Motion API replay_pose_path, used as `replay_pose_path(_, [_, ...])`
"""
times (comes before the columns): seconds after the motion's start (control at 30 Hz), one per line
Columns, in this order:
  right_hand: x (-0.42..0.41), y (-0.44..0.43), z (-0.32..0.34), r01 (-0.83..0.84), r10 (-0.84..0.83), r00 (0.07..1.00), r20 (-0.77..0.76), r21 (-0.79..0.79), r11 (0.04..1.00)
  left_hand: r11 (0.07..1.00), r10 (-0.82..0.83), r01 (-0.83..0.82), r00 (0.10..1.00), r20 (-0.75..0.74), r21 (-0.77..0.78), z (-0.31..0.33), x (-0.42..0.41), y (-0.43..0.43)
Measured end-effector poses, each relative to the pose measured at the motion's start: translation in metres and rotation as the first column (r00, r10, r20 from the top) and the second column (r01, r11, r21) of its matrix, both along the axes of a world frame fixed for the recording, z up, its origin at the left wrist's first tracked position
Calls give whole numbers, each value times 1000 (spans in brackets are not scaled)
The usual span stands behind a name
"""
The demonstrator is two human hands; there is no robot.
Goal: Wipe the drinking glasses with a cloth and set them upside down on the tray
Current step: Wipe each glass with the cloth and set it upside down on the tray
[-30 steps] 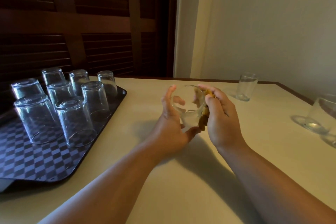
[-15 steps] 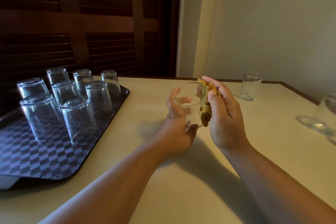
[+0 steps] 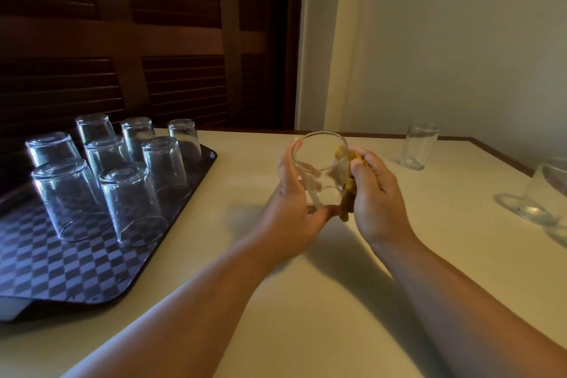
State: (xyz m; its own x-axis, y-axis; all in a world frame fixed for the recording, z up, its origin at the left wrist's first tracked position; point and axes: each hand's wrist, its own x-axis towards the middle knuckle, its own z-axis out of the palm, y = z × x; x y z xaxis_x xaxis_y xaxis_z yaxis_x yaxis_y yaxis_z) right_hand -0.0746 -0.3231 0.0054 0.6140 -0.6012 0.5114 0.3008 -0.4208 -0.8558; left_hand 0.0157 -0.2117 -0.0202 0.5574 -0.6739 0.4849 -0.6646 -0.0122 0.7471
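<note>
A person's left hand (image 3: 294, 209) grips a drinking glass (image 3: 320, 172) above the counter (image 3: 306, 301) while the right hand (image 3: 376, 193) presses a yellow cloth (image 3: 348, 190) against it (mid-wipe); next, probably, inverting it onto the tray (image 3: 76, 270).

back: dark louvred shutters (image 3: 153, 70) | right: pale wall (image 3: 445, 40) | beige table (image 3: 306, 316)

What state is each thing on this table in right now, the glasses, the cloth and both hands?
held glass, mouth up, slightly tilted, off the table.
left hand, grips the held glass.
cloth, bunched against the held glass's side.
right hand, holds the cloth.
tray glasses, eight, upside down on the tray.
far glass, upright on the table.
edge glass, upright on the table.
</note>
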Motion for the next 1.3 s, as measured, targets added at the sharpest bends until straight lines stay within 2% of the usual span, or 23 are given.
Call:
replay_pose_path(0.07, [-1,3,0,-7,7,1000,10,-38,999,1000,13,-13,1000,-2,-10,0,0,1])
replay_pose_path(0.13, [-2,9,2,-17,21,997,70,-67,998,998,-10,9,1000,12,54,-2,-1,2])
replay_pose_path(0.23, [-2,8,3,-13,16,995,94,-32,999,992,-70,70,998,-1,108,-5,-2,3])
replay_pose_path(0.4, [-3,1,4,-1,0,1000,12,102,995,999,-46,45,998,-31,-19,-2,-1,1])
replay_pose_path(0.53, [-6,11,6,-46,46,992,114,-1,999,999,-35,33,994,100,23,-5,2,1])
replay_pose_path(0.63, [-5,6,5,-57,54,995,80,43,997,996,-85,84,994,67,24,-2,-3,2])
replay_pose_path(0.77, [-2,2,-1,-16,16,1000,-2,39,999,997,-12,19,995,95,-74,-1,-4,1])
replay_pose_path(0.9, [-4,9,2,-30,30,995,99,-11,1000,999,-30,28,996,85,16,-2,-3,4])
replay_pose_path(1.0, [-5,6,4,-37,32,994,106,48,998,998,-64,62,995,76,33,0,-7,4])
replay_pose_path(1.07, [-6,5,5,-12,11,1000,12,93,996,999,-19,22,997,80,-30,-1,-6,3])
replay_pose_path(1.17, [-4,7,4,-8,33,996,-78,294,956,993,55,-49,997,55,-107,-2,1,4])
replay_pose_path(1.23, [-3,8,7,-34,47,999,-19,429,903,994,59,-55,998,39,-98,-1,3,6])
replay_pose_path(1.3, [-5,6,12,-87,52,995,85,490,867,998,59,-58,998,26,-36,-2,5,8])
